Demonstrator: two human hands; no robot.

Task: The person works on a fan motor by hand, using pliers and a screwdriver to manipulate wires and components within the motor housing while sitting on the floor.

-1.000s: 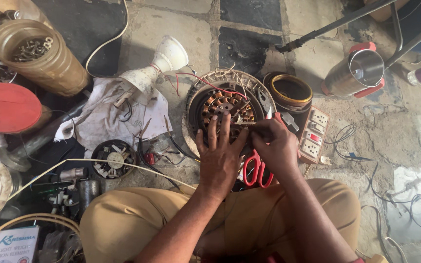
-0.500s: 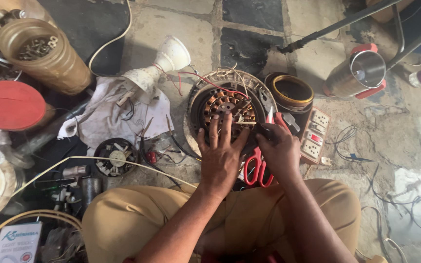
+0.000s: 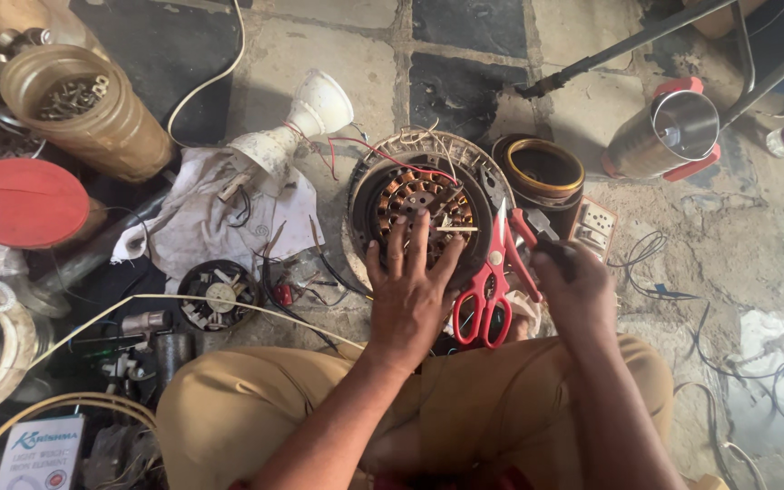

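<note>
Cluttered stone-tiled floor (image 3: 465,54) under my view.
On it I see a fan motor (image 3: 419,209), red scissors (image 3: 492,281), white cloth (image 3: 201,227), steel flask (image 3: 664,136), socket board (image 3: 596,227), and screw jar (image 3: 93,113).

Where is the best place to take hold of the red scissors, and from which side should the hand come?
Take the red scissors by the two red finger loops, coming from the person's side. The loops lie nearest the knees and uncovered, between the left hand and right hand. The shut blades point away, over the motor stator, so the blade end is a poor grip.
</note>
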